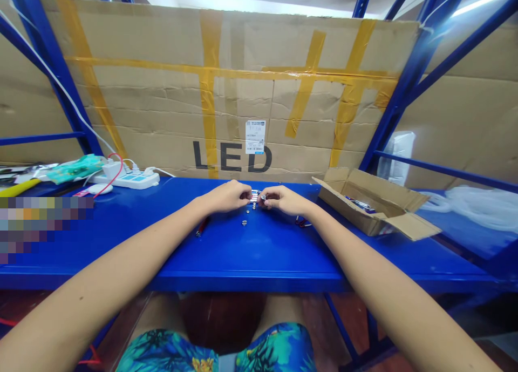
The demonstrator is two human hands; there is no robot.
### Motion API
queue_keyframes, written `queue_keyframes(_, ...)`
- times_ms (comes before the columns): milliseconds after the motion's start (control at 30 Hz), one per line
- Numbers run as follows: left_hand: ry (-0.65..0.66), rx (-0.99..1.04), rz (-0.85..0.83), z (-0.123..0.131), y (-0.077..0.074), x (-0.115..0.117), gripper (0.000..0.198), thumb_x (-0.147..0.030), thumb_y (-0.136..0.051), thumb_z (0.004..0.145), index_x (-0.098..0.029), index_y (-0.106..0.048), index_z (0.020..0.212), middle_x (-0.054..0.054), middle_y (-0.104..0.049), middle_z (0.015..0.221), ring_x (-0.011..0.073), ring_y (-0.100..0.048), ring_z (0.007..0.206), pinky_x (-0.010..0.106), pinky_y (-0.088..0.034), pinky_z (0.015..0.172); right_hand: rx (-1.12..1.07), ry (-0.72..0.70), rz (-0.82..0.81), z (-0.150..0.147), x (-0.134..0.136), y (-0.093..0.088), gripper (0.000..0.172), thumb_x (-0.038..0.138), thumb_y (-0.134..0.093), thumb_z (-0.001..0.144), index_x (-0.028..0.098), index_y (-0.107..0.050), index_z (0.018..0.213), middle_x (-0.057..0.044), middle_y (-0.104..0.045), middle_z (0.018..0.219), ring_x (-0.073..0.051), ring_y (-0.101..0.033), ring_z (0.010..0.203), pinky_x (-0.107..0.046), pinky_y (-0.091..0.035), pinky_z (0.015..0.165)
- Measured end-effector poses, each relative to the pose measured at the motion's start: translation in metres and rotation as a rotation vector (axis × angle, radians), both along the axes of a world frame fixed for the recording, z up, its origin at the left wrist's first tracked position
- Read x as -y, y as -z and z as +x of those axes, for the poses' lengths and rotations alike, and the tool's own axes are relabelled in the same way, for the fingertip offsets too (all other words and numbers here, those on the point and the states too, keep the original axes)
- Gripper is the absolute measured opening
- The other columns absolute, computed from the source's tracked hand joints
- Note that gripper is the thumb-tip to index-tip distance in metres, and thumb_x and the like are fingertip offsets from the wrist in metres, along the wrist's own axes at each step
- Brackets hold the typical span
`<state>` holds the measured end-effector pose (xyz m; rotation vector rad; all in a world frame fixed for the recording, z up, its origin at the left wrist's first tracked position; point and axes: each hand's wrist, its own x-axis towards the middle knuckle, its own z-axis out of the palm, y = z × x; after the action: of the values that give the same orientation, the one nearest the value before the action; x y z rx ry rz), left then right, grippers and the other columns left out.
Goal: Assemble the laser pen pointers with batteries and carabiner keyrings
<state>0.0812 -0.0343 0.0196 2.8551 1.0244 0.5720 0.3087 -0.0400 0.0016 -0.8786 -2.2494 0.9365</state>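
Both of my hands meet over the far middle of the blue table. The fingers of my left hand (230, 196) are closed at the left end of a small row of silver, rod-like pieces (254, 196); what they pinch is hidden. Between thumb and fingers, my right hand (285, 200) grips a small round silver piece (263, 197), just right of that row. Tiny silver metal pieces (244, 223) lie on the tabletop in front of the hands. A thin red stick-like item (202, 227) rests beside my left forearm, and a small red-and-silver item (302, 221) lies by my right wrist.
An open cardboard box (366, 199) with small items inside stands at the right. Clear plastic wrap (477, 207) lies beyond it. A white power strip (135, 178) with cables sits at the back left, near a green package (76, 168). Taped cardboard (170, 102) closes off the back.
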Motion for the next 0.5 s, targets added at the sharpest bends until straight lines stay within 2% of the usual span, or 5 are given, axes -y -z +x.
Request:
queue_keyframes(100, 0.070, 0.215, 0.101, 0.006, -0.003, 0.006, 0.014, -0.020, -0.054, 0.085, -0.017, -0.066, 0.091, 0.002, -0.070, 0.080, 0.0123, -0.061, 0.071, 0.023, -0.043, 0.065, 0.000, -0.012, -0.063, -0.001, 0.003, -0.002, 0.011, 0.016, -0.053, 0.084, 0.016, -0.062, 0.088, -0.004, -0.064, 0.083, -0.015, -0.057, 0.075, -0.031, -0.048, 0.074)
queue_keyframes(167, 0.108, 0.285, 0.161, 0.012, -0.004, 0.010, 0.013, -0.019, -0.054, 0.086, -0.017, -0.065, 0.091, 0.002, -0.070, 0.081, 0.0118, -0.062, 0.072, 0.023, -0.045, 0.068, -0.029, -0.026, -0.109, -0.002, 0.005, -0.003, 0.010, 0.018, -0.052, 0.086, 0.016, -0.061, 0.090, -0.005, -0.065, 0.084, -0.015, -0.059, 0.075, -0.031, -0.048, 0.071)
queue_keyframes(333, 0.152, 0.272, 0.277, 0.019, -0.001, 0.016, 0.014, -0.017, -0.052, 0.088, -0.017, -0.066, 0.091, 0.004, -0.070, 0.082, 0.0138, -0.064, 0.076, 0.026, -0.047, 0.071, -0.126, -0.114, -0.236, -0.002, 0.008, -0.004, 0.011, 0.024, -0.055, 0.088, 0.015, -0.060, 0.092, -0.006, -0.066, 0.086, -0.016, -0.063, 0.077, -0.029, -0.049, 0.067)
queue_keyframes(500, 0.179, 0.281, 0.291, 0.018, -0.001, 0.016, 0.014, -0.016, -0.053, 0.087, -0.016, -0.066, 0.090, 0.004, -0.068, 0.080, 0.0141, -0.063, 0.077, 0.027, -0.048, 0.072, -0.206, -0.150, -0.344, -0.003, 0.008, -0.002, 0.010, 0.021, -0.055, 0.088, 0.014, -0.059, 0.094, -0.006, -0.067, 0.084, -0.016, -0.065, 0.076, -0.028, -0.049, 0.065)
